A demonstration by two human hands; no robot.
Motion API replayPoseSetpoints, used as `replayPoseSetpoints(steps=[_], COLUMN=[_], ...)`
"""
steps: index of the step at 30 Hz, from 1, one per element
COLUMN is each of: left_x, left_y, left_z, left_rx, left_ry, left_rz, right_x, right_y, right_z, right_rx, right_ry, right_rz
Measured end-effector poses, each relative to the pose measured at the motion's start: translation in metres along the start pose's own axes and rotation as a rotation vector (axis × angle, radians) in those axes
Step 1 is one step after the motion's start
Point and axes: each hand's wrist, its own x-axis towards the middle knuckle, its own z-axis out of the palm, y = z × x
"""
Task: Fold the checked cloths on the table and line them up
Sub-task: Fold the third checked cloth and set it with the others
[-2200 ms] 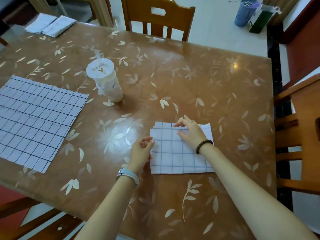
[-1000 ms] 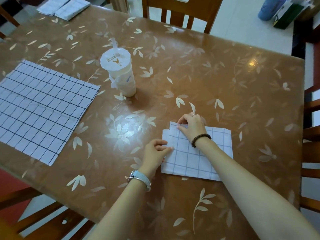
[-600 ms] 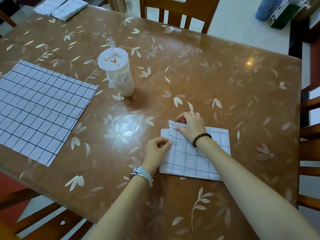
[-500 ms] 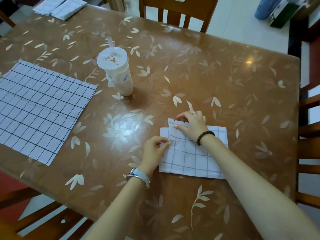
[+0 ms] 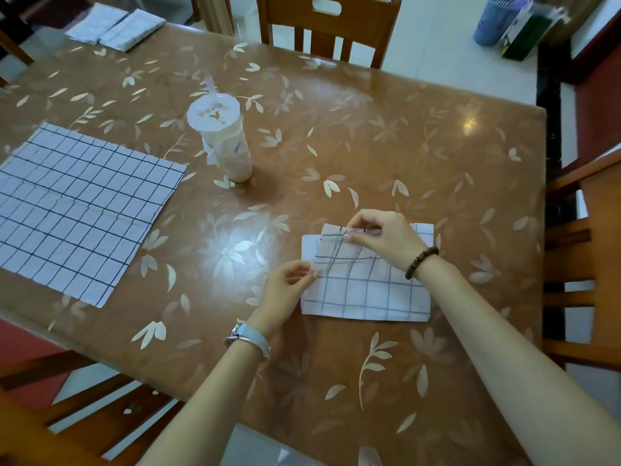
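A small folded checked cloth (image 5: 366, 294) lies on the table in front of me, white with dark grid lines. My right hand (image 5: 379, 235) pinches its far edge near the top left corner. My left hand (image 5: 285, 287) pinches its left edge, lifting a fold there slightly. A large checked cloth (image 5: 77, 210) lies spread flat at the table's left side. Two folded checked cloths (image 5: 116, 26) sit side by side at the far left corner.
A sealed plastic drink cup with a straw (image 5: 223, 142) stands between the two near cloths. The brown leaf-patterned table (image 5: 386, 146) has wooden chairs (image 5: 327, 26) at its far side and at the right (image 5: 591, 264). A blue basket (image 5: 490, 20) stands on the floor beyond.
My right hand has shifted along the cloth's far edge and now pinches it. My left hand has closed on the left edge and lifted the top layer a little.
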Motion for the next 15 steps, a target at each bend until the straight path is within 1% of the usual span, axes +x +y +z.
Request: replayPoseSetpoints(steps=[3, 7, 11, 13, 15], left_x=[-0.012, -0.037, -0.062, -0.076, -0.092], left_y=[0.0, 0.006, 0.001, -0.002, -0.003], left_z=[-0.003, 0.0, -0.004, -0.006, -0.005], left_rx=[0.031, 0.014, 0.036, 0.048, -0.005], left_ry=[-0.013, -0.005, 0.048, 0.098, 0.145], left_rz=[-0.002, 0.022, -0.012, -0.053, -0.153], right_x=[-0.025, -0.058, -0.094, -0.113, -0.134], right_y=[-0.011, -0.026, -0.043, -0.051, -0.06], right_z=[-0.003, -0.003, 0.003, 0.01, 0.02], right_rx=[-0.032, -0.059, -0.131, -0.207, -0.283], right_ry=[-0.002, 0.005, -0.004, -0.009, -0.01], right_rz=[-0.018, -0.009, 0.013, 0.026, 0.037])
